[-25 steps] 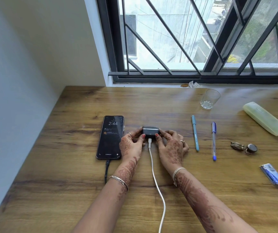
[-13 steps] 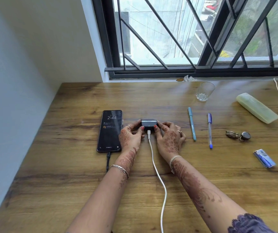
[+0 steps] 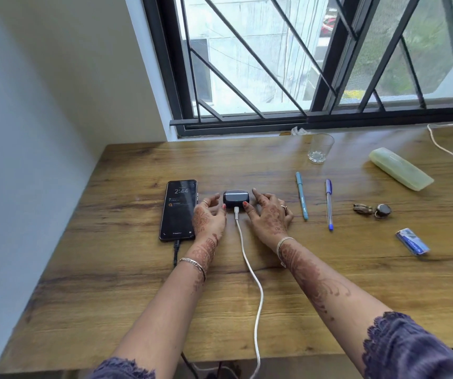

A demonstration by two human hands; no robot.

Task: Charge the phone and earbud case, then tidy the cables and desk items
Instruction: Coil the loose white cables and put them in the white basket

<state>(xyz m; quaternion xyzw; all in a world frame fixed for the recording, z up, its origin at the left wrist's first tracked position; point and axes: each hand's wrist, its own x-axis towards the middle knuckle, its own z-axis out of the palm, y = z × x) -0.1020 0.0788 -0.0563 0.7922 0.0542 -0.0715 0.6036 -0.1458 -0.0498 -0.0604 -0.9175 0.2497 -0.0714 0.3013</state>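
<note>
Hands flank the case (image 3: 235,198) — left hand (image 3: 209,218) and right hand (image 3: 270,213) both spread loose, holding nothing, thumbs at its front edge by the cable (image 3: 247,263).

On the table (image 3: 116,283) the phone (image 3: 177,212) lies left of the case (image 3: 235,198), with the left hand (image 3: 209,218) between them and the right hand (image 3: 270,216) just right of the case. Further right lie pens (image 3: 301,196), then keys (image 3: 373,210). A glass (image 3: 320,147) stands behind the pens.

Left hand (image 3: 209,218), right hand (image 3: 269,216) eased off earbud case (image 3: 235,199); fingers (image 3: 257,194) spread
</note>
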